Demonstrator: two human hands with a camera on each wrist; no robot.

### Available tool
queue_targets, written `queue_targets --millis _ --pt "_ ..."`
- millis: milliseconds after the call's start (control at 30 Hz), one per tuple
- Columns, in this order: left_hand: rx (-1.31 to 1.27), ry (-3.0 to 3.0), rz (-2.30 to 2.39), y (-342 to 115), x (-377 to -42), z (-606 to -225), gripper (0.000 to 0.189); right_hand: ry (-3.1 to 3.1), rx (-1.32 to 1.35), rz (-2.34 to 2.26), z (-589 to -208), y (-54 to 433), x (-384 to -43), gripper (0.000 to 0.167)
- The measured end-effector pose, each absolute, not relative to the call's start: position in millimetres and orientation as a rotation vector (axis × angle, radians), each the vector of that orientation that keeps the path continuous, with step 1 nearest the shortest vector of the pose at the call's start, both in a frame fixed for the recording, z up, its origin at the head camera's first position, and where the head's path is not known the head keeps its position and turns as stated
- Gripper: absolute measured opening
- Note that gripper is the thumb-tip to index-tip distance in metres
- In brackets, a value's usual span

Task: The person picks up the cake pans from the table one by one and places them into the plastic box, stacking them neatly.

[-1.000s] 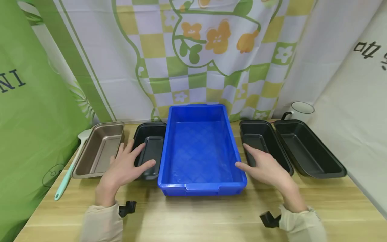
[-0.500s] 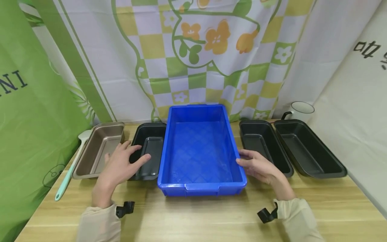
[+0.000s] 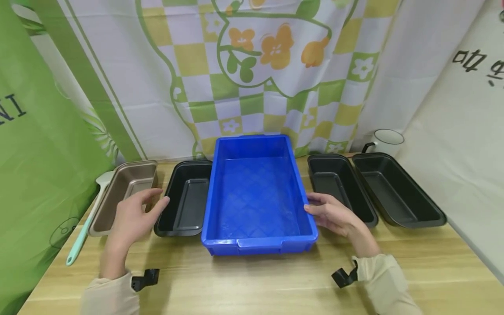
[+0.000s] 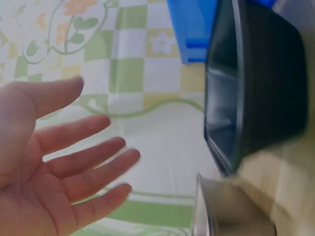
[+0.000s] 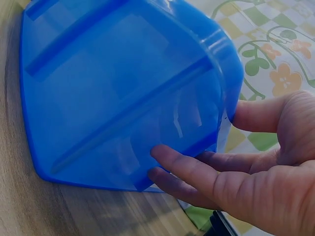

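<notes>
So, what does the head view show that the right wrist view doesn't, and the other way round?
Only the head view: the left hand, brown pan, spatula and white mug.
Only the right wrist view: the ribbed outer side wall of the blue bin.
Both: that bin, the right hand at its rim, the wooden table and the checked curtain.

You've got blue bin, brown pan left, black pans both sides, mint-handled whitish spatula, black-handled white mug, far curtain green-yellow-white checked with orange flowers, your beige sleeves.
</notes>
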State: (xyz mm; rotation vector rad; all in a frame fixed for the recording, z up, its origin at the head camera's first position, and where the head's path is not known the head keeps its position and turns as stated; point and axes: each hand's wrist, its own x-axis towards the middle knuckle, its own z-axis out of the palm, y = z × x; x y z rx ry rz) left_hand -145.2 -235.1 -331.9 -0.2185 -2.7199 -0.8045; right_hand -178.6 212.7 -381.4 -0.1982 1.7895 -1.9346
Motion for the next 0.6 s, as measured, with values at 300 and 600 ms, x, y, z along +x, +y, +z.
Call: queue_targets --millis 300,600 --pt "-0.008 -2.661 -0.945 -290 -133 -346 0.036 1.784 -0.223 -1.937 -383 216 -179 0.058" --pt "0.369 -2.694 -0.965 -350 -114 -360 0.049 1.776 -0.259 -1.931 -383 215 -179 0.058"
